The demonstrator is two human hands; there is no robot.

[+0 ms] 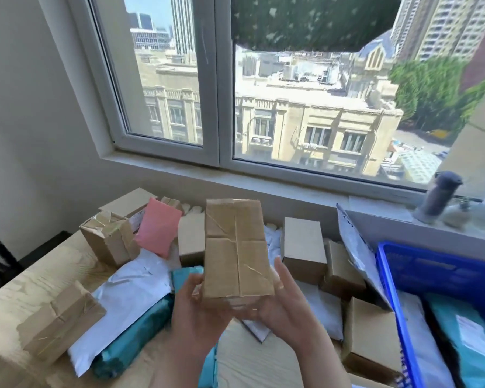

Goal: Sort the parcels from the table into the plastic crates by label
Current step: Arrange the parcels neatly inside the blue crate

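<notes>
A taped brown cardboard parcel [235, 247] is held upright above the table, its plain taped face toward me and no label showing. My left hand [196, 312] grips its lower left edge and my right hand [289, 306] cups its lower right corner. Below lies a pile of parcels: brown boxes [109, 239], a pink mailer [158, 226], white mailers [129, 292] and a teal mailer [132, 334]. A blue plastic crate [387, 278] stands at the right with a teal mailer [471, 334] and a white one inside.
The wooden table [34, 281] runs under the window sill [263, 189]. A grey bottle [437, 197] stands on the sill at the right. Small brown boxes [370, 334] sit against the crate's left wall. A dark frame is at the far left edge.
</notes>
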